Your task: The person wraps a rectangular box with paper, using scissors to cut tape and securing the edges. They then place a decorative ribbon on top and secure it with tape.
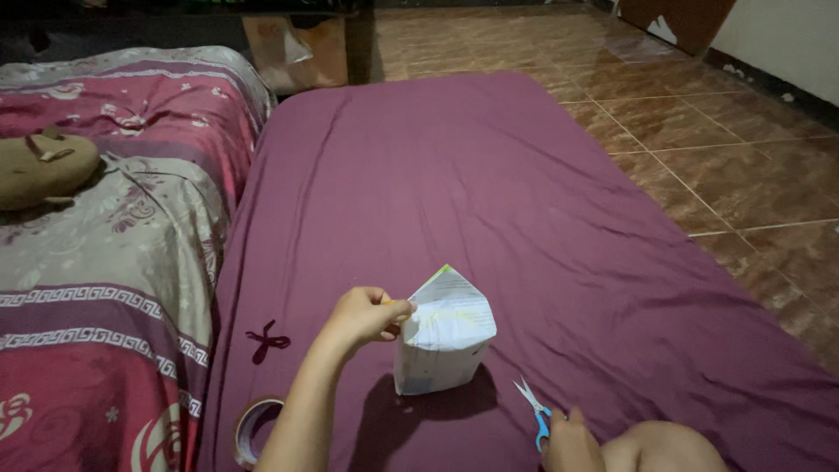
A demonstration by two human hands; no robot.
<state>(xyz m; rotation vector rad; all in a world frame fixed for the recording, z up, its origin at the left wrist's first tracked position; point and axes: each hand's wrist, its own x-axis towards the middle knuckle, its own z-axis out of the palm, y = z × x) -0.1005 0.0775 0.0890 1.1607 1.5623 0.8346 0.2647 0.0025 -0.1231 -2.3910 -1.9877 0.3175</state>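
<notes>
My left hand pinches the left edge of a folded white paper shape with printed lines and a pointed top, holding it upright over the purple sheet. My right hand, low at the frame's bottom edge, rests on the blue handles of small scissors, whose blades are apart and point up-left toward the paper. A roll of clear tape lies on the sheet beside my left forearm.
A bed with a red and grey patterned cover lies to the left, with a tan bag on it. Brown floor tiles run along the right. A cardboard box stands at the back. A small dark mark shows on the sheet.
</notes>
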